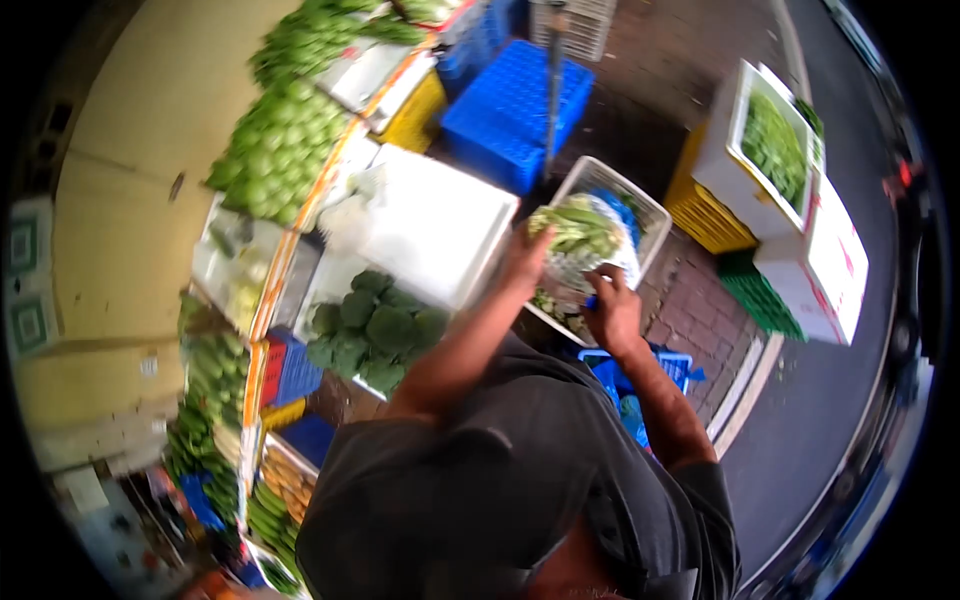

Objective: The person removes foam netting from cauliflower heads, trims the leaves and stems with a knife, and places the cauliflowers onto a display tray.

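Observation:
My left hand [527, 262] is wrapped round the side of a cauliflower [578, 228] with pale green stalks and leaves. The cauliflower is over a white crate [655, 222] that holds clear plastic wrapping, something blue and leafy trimmings [560, 308]. Close to the cauliflower's lower right, my right hand [613, 312] has its fingers curled together. A bit of blue shows at its fingers, too small and blurred to name. Left of my arm are broccoli heads [380, 325] and a white foam tray [440, 225] with pale cauliflower [346, 220] at its left end.
Leafy greens and round green vegetables [285, 150] line the stall on the left. A blue crate [515, 110] and a metal pole [556, 90] stand ahead. Foam boxes [815, 255], one with greens, rest on crates at the right, beside the road. A blue basket [675, 370] is by my right forearm.

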Tool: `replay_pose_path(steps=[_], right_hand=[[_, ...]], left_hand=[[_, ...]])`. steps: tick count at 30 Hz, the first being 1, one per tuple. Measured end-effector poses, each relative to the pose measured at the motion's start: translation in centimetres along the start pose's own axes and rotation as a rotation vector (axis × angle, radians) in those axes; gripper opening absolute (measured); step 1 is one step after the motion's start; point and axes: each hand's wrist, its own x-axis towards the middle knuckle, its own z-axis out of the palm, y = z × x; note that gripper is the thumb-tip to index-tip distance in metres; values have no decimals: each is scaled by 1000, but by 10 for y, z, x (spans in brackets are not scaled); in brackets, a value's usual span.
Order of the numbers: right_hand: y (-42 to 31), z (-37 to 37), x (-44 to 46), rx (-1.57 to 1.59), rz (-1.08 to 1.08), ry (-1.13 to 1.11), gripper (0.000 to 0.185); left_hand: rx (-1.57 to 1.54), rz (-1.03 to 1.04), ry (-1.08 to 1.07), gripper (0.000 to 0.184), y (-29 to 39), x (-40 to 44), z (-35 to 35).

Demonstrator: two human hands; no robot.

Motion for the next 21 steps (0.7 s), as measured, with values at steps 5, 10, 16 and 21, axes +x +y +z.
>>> replay_pose_path(steps=[5,10,16,21], right_hand=[[-4,-7,11,56,-76,-85,70],[-10,-6,-1,57,41,-203,60],[-5,9,-17,-41,24,-321,36],[-3,16,-36,69,-15,-410,17]], left_hand=[[-55,47,-127,44,3,1,3],[83,67,18,46,-1,-1,4],[61,14,51,47,0,-3,0],[-292,82,167,36,-31,31,-18]])
